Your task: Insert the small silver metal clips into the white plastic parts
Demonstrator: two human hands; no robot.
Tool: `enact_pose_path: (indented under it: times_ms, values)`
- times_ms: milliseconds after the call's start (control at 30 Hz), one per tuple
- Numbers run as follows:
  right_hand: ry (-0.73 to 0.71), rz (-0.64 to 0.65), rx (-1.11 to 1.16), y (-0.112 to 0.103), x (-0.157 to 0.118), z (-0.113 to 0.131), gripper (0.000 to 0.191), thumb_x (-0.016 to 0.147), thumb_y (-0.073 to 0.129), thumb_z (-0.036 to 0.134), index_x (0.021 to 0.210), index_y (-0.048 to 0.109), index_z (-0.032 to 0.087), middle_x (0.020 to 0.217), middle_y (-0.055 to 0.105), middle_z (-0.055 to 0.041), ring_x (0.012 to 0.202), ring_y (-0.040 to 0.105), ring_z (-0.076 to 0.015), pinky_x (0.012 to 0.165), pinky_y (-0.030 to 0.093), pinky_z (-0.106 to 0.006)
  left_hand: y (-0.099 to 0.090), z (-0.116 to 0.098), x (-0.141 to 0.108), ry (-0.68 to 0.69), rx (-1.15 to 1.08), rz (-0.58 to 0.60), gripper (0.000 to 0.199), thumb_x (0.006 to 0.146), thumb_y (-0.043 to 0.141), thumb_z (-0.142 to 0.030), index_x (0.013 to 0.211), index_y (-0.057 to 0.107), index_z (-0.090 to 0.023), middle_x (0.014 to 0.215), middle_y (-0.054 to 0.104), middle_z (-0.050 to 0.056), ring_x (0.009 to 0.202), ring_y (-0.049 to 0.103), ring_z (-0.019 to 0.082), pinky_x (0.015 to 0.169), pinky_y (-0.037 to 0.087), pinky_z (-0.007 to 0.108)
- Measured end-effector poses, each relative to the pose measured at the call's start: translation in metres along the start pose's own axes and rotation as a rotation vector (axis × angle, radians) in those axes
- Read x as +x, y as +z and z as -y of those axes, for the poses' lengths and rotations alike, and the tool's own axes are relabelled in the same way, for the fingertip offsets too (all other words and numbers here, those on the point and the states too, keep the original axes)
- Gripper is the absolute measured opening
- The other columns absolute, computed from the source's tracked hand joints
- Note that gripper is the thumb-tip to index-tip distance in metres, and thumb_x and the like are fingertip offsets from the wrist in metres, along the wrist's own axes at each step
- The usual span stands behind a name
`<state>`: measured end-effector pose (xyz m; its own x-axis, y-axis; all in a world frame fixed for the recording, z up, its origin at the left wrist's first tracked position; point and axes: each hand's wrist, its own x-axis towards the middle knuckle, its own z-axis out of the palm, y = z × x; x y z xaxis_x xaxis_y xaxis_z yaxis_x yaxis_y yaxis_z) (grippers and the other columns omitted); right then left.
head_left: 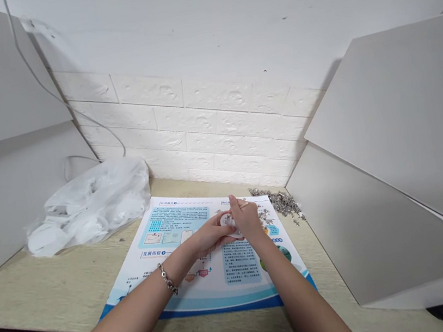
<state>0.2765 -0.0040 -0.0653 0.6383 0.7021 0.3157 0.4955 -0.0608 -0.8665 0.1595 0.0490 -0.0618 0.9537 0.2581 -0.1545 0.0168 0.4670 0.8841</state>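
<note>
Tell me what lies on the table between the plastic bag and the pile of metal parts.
The printed poster lies there in the head view; both hands hold a small round part above it.

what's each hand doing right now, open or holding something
Left hand: closed on a small white round part.
Right hand: closed, pinching a thin stick over that part.

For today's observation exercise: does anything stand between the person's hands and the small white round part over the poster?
Nothing visible does. The left hand already holds the small white round part, and the right hand touches it from above.
</note>
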Motion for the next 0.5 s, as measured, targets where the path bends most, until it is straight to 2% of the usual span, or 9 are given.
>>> enact_pose_path:
  times_ms: [167, 367, 500]
  values:
    - [-0.028, 0.036, 0.005, -0.0023, -0.0003, 0.0002, 0.048, 0.080, 0.037, 0.053, 0.046, 0.040, 0.019, 0.041, 0.038, 0.0023, 0.041, 0.034, -0.0104, 0.044, 0.025, -0.024, -0.0002, -0.0005, -0.0004, 0.001, 0.038, -0.008, 0.058, 0.070, 0.066, -0.018, 0.123, 0.043, -0.017, 0.102, 0.063, 0.009, 0.095, 0.061, 0.021, 0.091, 0.044, 0.036]
    - [-0.196, 0.084, -0.052, 0.0000, -0.0017, 0.0008, 0.045, 0.084, 0.035, 0.047, 0.048, 0.027, 0.020, 0.044, 0.031, 0.0036, 0.045, 0.029, -0.0096, 0.047, 0.023, -0.024, -0.0011, 0.0025, 0.0027, 0.063, 0.104, -0.058, 0.052, 0.068, 0.065, -0.017, 0.118, 0.049, -0.018, 0.102, 0.063, 0.009, 0.093, 0.061, 0.022, 0.081, 0.048, 0.033]
    - [-0.266, 0.090, -0.117, 0.0020, -0.0026, 0.0020, 0.043, 0.085, 0.034, 0.042, 0.049, 0.028, 0.020, 0.047, 0.035, 0.0026, 0.047, 0.032, -0.0103, 0.051, 0.025, -0.025, 0.0000, 0.0016, 0.0016, 0.083, 0.154, -0.098, 0.051, 0.068, 0.064, -0.015, 0.117, 0.051, -0.017, 0.097, 0.064, 0.009, 0.092, 0.061, 0.022, 0.081, 0.048, 0.035]
